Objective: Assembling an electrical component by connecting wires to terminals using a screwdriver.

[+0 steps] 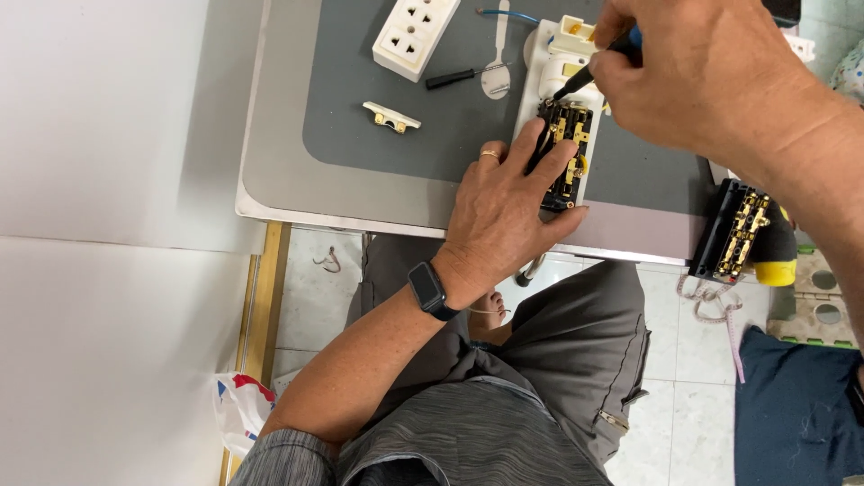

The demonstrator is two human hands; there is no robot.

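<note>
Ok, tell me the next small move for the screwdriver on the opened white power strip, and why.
Probably turn the blue-handled screwdriver in place: its tip sits on the brass contacts of the opened white power strip, gripped by the right hand, while the left hand pins the strip.

The left hand (pixel 504 202) presses the opened power strip (pixel 564 135) on the grey mat (pixel 405 135) while the right hand (pixel 702 76) holds a screwdriver (pixel 585 79) to it.

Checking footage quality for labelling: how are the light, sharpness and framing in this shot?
Head view: even, soft light with faint shadows; the left hand and opened power strip are sharp; the right hand looms large, cut by the top edge, hiding most of the screwdriver.
</note>
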